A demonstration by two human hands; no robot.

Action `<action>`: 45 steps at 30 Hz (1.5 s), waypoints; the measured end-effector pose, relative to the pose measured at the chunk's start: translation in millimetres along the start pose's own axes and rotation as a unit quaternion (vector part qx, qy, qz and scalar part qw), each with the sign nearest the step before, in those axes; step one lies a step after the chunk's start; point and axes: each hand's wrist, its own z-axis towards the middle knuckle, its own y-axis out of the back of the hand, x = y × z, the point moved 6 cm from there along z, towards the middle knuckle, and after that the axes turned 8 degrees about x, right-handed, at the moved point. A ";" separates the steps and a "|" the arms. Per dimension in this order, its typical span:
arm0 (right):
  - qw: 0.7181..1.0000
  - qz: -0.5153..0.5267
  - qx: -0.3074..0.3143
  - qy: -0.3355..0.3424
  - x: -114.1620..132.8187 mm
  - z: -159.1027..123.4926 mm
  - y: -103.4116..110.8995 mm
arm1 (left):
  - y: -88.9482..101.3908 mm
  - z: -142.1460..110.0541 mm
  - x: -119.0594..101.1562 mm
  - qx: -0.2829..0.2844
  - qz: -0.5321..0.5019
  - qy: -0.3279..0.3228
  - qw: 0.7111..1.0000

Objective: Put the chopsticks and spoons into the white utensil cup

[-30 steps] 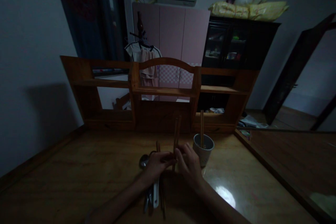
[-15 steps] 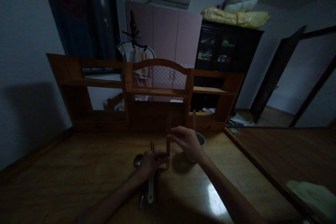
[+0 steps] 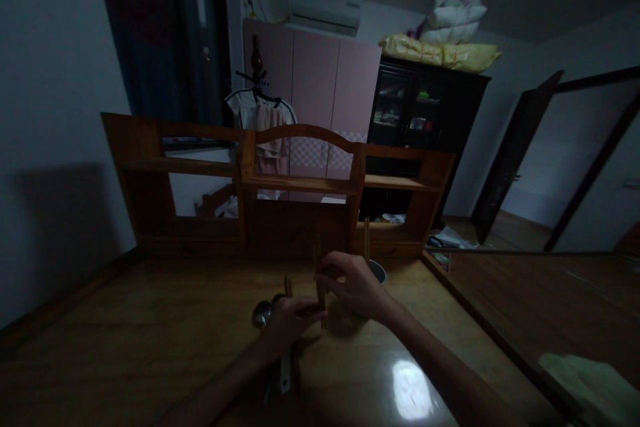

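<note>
Metal spoon (image 3: 261, 314) at far left, bowl showing beyond the left wrist. White handle (image 3: 285, 373) pokes out on the near side of that wrist, pointing back toward the wearer; can't tell what it belongs to. Slim stick ends (image 3: 288, 285) show just past the left knuckles, rest of them hidden.

Left hand (image 3: 289, 321): low over the utensils, thumb and fingers reaching right to the bottom part of the held chopsticks (image 3: 321, 297). Pinching or only steadying? Can't tell (dim light, some blur).

Held chopsticks: between the hands, long axis close to vertical, tops leaning slightly left. Side by side, near parallel. Can't tell whether the lower ends touch the table (image 3: 150, 307).

Right hand (image 3: 353, 283): comes in from the right, higher up the sticks than the left, thumb and fingertips pinching them around mid-length.

Key relation: cup (image 3: 379, 272) sits right of the held chopsticks, just behind the right hand, which covers much of its front. Mouth faces up, so stick axis and cup axis roughly agree; offset is sideways. Right hand is the nearer one. Upright chopsticks (image 3: 367, 238) stand in the cup.
</note>
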 end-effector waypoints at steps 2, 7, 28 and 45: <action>1.000 0.002 -0.007 0.001 8.9 0.3 17.6 | 4.8 -2.3 -4.2 -0.030 -0.052 0.004 0.998; 0.990 0.084 -0.115 -0.012 0.4 -5.5 113.7 | 24.1 -6.6 -15.1 -0.117 -0.135 -0.024 0.984; 0.938 0.219 -0.035 -0.267 -184.0 -21.3 107.2 | 33.9 -2.7 -2.9 -0.183 -0.145 0.008 0.972; 0.958 0.161 0.022 -0.238 -173.2 -20.3 95.1 | 32.4 -3.1 -5.4 -0.168 -0.098 0.005 0.981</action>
